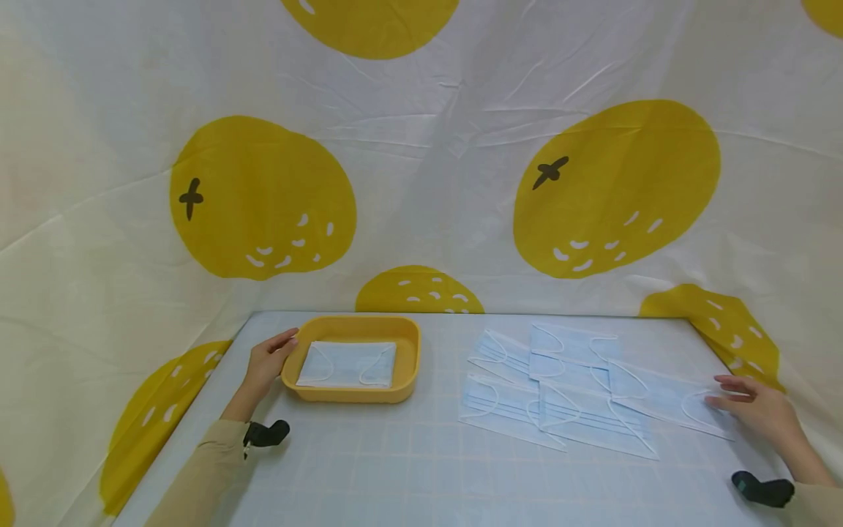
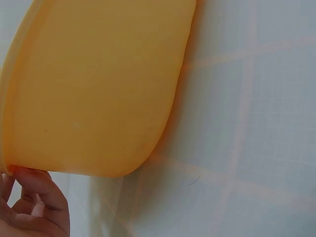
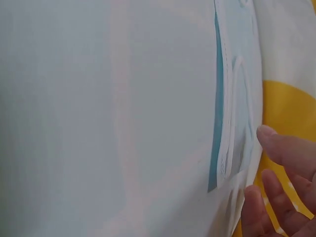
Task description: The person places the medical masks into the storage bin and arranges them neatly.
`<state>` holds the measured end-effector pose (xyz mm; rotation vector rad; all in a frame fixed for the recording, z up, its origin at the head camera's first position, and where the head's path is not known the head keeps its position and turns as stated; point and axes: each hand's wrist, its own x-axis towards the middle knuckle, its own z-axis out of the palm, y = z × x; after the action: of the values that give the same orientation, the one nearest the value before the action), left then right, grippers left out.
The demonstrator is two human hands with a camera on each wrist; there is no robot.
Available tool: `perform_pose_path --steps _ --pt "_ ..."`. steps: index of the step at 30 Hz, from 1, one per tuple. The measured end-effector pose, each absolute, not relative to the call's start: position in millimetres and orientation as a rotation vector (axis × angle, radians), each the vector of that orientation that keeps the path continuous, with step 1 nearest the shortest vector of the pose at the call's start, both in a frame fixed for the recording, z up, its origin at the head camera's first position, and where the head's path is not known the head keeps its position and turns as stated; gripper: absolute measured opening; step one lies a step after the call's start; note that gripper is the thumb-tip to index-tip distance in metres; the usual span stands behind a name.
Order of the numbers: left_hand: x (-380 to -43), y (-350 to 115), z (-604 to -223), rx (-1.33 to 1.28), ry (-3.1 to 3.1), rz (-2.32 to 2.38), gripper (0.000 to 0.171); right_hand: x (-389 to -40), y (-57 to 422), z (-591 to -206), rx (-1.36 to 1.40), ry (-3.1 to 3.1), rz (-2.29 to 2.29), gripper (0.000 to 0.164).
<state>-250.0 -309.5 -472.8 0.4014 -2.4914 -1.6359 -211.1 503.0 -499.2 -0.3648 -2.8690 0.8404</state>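
A yellow tray (image 1: pixel 408 350) sits left of centre on the table with one light blue face mask (image 1: pixel 347 364) lying flat in it. My left hand (image 1: pixel 271 356) holds the tray's left rim, thumb on top; in the left wrist view its curled fingers (image 2: pixel 37 197) touch the tray's outer wall (image 2: pixel 98 84). Several more blue masks (image 1: pixel 566 380) lie spread and overlapping to the right. My right hand (image 1: pixel 740 399) rests with straight fingers on the right end of the rightmost mask (image 1: pixel 665 399). The right wrist view shows the fingertips (image 3: pixel 284 148) beside that mask's edge (image 3: pixel 232 98).
The table (image 1: pixel 395 468) has a pale blue grid cover. A white cloth with large yellow fruit prints (image 1: pixel 612 190) hangs as walls behind and on both sides, close to the table's edges. Black wrist straps (image 1: pixel 266 433) show on both arms.
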Motion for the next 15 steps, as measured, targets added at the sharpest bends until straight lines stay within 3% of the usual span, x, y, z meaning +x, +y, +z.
perform_pose_path --steps 15 --pt "-248.8 -309.4 -472.3 0.406 -2.503 -1.626 0.049 -216.2 513.7 -506.3 -0.525 -2.922 0.913 0.078"
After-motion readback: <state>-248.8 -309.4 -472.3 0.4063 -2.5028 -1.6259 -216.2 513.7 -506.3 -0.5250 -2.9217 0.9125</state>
